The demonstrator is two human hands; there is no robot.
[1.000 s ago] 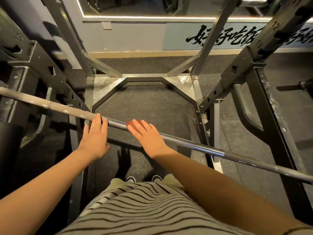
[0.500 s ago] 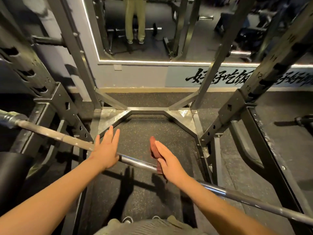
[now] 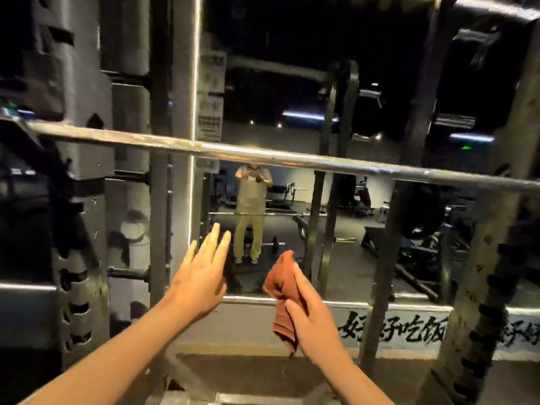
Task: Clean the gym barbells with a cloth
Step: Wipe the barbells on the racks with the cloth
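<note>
view has swung up from the floor to the mirror wall. half a second ago both hands lay on a low, slanted bar, with the cloth pressed under the right palm. now both are off it and raised, lower middle of the frame.

left hand (image 3: 201,276): flat, fingers straight and close, holding nothing. right hand (image 3: 315,317): grips the cloth (image 3: 280,285), rust-brown and bunched, one end hanging below the fist.

a bar (image 3: 263,157) crosses the frame above the hands, dropping slightly toward the right edge. neither hand touches it.

reading: wiping of the low bar is finished or paused, and this higher bar looks like the next one. cannot tell for sure that it is a separate bar.

surface: steel, bright sheen in the middle, duller toward the left. blur hides any grime.

room: dim gym. rack (image 3: 84,229) uprights with punched holes stand at left and right. mirror (image 3: 292,229) is at centre, edged by a light strip, and reflects a person with raised hands and more gear. black lettering (image 3: 394,328) runs along the wall, lower right.
</note>
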